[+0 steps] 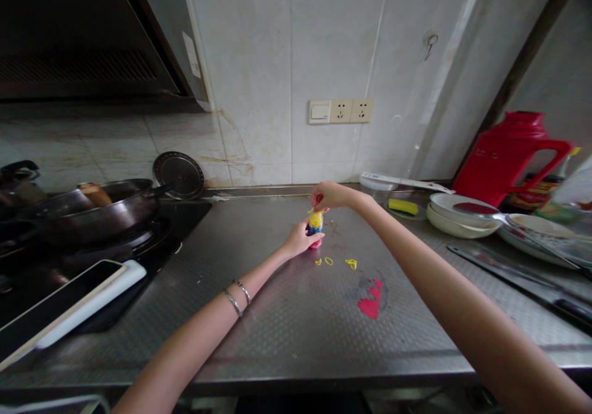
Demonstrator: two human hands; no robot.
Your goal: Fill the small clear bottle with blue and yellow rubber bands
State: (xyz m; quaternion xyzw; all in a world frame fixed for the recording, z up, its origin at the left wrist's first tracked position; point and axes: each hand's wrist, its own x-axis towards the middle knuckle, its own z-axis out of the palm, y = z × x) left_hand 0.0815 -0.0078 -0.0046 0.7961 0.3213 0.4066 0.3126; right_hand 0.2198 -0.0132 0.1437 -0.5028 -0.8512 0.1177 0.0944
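Observation:
A small upright object (316,221), yellow above, dark blue in the middle and pinkish red at its foot, stands on the steel counter; its exact kind is unclear. My left hand (300,239) is closed around its lower part from the left. Above its top, my right hand (329,195) has its fingers pinched together, and what they hold is too small to name. Just in front lie thin yellow rings and loops (328,261) and a folded yellow scrap (351,264). Nearer to me is a torn pinkish-red piece (371,302) lying flat.
On the left, a pan (106,213) sits on the stove, with a phone (69,303) on a white block in front. To the right are stacked bowls (457,223), a yellow sponge (402,207), a long knife (513,281) and a red thermos (504,155). The tiled wall closes the back.

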